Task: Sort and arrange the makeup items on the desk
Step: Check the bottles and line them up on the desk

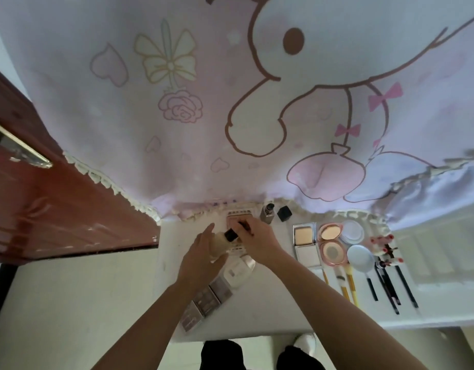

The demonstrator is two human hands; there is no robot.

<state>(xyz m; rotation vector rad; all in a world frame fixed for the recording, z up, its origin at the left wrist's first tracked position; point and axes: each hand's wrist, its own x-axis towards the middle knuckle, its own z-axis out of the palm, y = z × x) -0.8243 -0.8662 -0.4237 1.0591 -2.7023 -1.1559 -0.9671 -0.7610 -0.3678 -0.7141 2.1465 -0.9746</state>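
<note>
Backdrop: pink cartoon cloth hangs behind our white desk.
Left hand: wraps a cream bottle with a dark cap, mid-desk. We judge it is being steadied while we decide its spot.
Right hand: pinches a thin dark stick over a palette; we cannot tell its kind.
Right side: compacts, brushes and pencils lie in rows, like with like.
Near left: small boxes sit edge to edge.

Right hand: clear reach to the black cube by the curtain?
Likely yes: cube sits just beyond the right hand, nothing between. But its fingers hold a dark stick, so it must drop that first.
</note>
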